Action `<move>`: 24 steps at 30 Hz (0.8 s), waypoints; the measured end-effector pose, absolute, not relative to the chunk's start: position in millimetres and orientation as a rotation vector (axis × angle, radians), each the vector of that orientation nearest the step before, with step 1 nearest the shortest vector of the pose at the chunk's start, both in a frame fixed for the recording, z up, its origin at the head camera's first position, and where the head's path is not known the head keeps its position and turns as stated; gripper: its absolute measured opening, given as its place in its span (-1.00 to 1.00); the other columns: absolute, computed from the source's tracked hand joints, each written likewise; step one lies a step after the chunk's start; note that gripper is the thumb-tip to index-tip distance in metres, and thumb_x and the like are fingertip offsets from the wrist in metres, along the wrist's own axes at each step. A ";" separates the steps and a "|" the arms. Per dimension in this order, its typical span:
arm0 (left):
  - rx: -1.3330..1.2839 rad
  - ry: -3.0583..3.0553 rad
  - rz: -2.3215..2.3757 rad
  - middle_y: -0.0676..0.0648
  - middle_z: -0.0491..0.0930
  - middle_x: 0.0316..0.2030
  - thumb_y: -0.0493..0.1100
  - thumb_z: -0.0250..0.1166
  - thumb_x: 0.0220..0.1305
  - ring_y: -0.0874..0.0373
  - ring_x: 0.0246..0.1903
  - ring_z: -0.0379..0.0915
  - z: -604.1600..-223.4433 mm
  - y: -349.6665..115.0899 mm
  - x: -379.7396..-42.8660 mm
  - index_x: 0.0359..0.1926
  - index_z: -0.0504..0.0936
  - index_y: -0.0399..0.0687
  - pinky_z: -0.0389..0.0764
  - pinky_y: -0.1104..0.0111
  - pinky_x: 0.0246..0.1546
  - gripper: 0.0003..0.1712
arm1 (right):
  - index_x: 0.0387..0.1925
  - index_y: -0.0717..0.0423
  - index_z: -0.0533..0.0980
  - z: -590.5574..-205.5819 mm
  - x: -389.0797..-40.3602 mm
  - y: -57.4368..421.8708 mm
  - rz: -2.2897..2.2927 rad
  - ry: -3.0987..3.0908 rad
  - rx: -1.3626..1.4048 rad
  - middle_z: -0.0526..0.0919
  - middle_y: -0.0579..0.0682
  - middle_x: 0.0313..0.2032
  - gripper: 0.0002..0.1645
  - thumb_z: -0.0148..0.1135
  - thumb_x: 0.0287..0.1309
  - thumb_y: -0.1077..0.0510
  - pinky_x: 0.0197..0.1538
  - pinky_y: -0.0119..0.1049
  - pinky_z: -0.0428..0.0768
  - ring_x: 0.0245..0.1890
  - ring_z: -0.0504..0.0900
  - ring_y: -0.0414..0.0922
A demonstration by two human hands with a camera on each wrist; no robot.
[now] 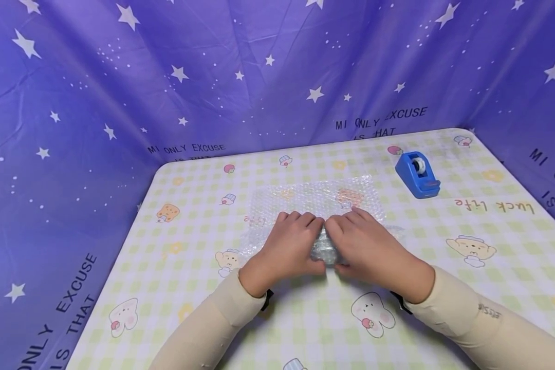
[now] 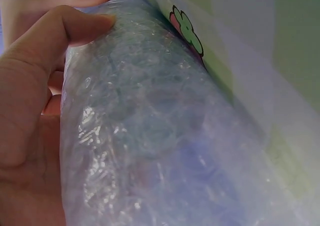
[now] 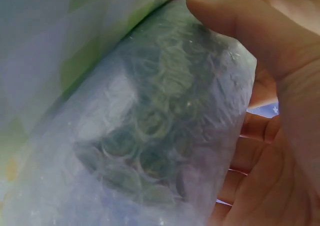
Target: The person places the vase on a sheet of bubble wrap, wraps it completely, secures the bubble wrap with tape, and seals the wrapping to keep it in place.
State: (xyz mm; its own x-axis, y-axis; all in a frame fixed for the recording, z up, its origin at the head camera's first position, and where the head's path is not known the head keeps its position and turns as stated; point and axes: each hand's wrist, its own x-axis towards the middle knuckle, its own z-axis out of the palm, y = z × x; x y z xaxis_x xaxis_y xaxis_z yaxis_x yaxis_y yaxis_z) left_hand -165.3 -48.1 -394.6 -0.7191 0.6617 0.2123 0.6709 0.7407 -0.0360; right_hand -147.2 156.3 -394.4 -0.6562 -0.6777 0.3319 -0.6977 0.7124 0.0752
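Since the surface point(image 1: 134, 267) looks smooth, a hard sideways shove could skate the work across it.

Bubble wrap point(image 1: 305, 198) next: the sheet lies flat beyond the hands, far end free, no weight on it that I can see. If the near end gets pulled, it could skew and the roll goes crooked.

Left hand point(image 1: 296, 241) and right hand point(image 1: 365, 246) are side by side, nearly touching, each gripping the rolled near end: thumbs on the near side, fingers curled over the top. Uneven pressure would cone the roll; too much squeeze could pop bubbles and cost padding.

Bundle point(image 1: 325, 249) is between and under them, at the sheet's near edge. Something dark shows through the layers in the right wrist view; can't identify it. It seems to stop short of the wrap's edge, so loose turns could let it slip out endwise.

Blue tape dispenser point(image 1: 418, 176) is well apart, off to the right, tape roll point(image 1: 418, 165) in it. Can't see tape on the bundle. Reaching over there likely means freeing one hand; with a one-handed hold, the layers could spring back.
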 end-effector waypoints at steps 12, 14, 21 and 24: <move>-1.058 -2.721 -0.075 0.10 0.64 -0.06 0.31 0.46 -0.16 0.11 -0.18 0.54 -396.1 -49.0 -166.2 0.12 0.60 0.06 0.39 0.21 -0.18 -0.20 | -0.19 0.15 0.38 -400.1 -152.1 154.6 0.072 -2.528 1.084 0.57 0.06 -0.28 -0.20 0.69 -0.39 -0.07 0.06 0.02 0.49 -0.25 0.57 0.07; -1.057 -2.723 -0.073 0.10 0.64 -0.06 0.31 0.46 -0.15 0.12 -0.18 0.54 -395.8 -49.1 -166.3 0.12 0.60 0.05 0.40 0.21 -0.17 -0.20 | -0.17 0.14 0.38 -400.4 -153.4 155.2 0.081 -2.524 1.096 0.57 0.06 -0.28 -0.21 0.68 -0.37 -0.09 0.06 0.02 0.49 -0.26 0.57 0.06; -1.071 -2.734 -0.109 0.08 0.66 -0.09 0.29 0.46 -0.14 0.14 -0.20 0.56 -395.0 -49.5 -166.4 0.16 0.54 -0.01 0.44 0.21 -0.14 -0.16 | -0.13 0.11 0.40 -401.2 -157.1 158.1 0.130 -2.534 1.122 0.62 0.05 -0.24 -0.22 0.62 -0.35 -0.12 0.05 0.01 0.50 -0.22 0.61 0.05; -1.079 -2.734 -0.134 0.08 0.65 -0.14 0.28 0.46 -0.14 0.15 -0.22 0.56 -395.3 -49.5 -166.5 0.14 0.52 -0.01 0.45 0.21 -0.13 -0.17 | -0.11 0.11 0.40 -401.3 -157.8 159.4 0.142 -2.544 1.129 0.63 0.04 -0.23 -0.20 0.62 -0.36 -0.14 0.07 0.01 0.50 -0.21 0.61 0.04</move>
State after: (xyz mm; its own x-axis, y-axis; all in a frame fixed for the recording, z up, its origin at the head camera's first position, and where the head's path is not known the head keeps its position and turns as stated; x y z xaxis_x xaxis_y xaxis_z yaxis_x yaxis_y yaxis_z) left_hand -166.5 -49.5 -395.3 -0.7141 0.6656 0.2168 0.6836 0.7297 0.0115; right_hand -157.8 159.4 -401.3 -0.6197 -0.6988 0.3573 -0.7342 0.6771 0.0508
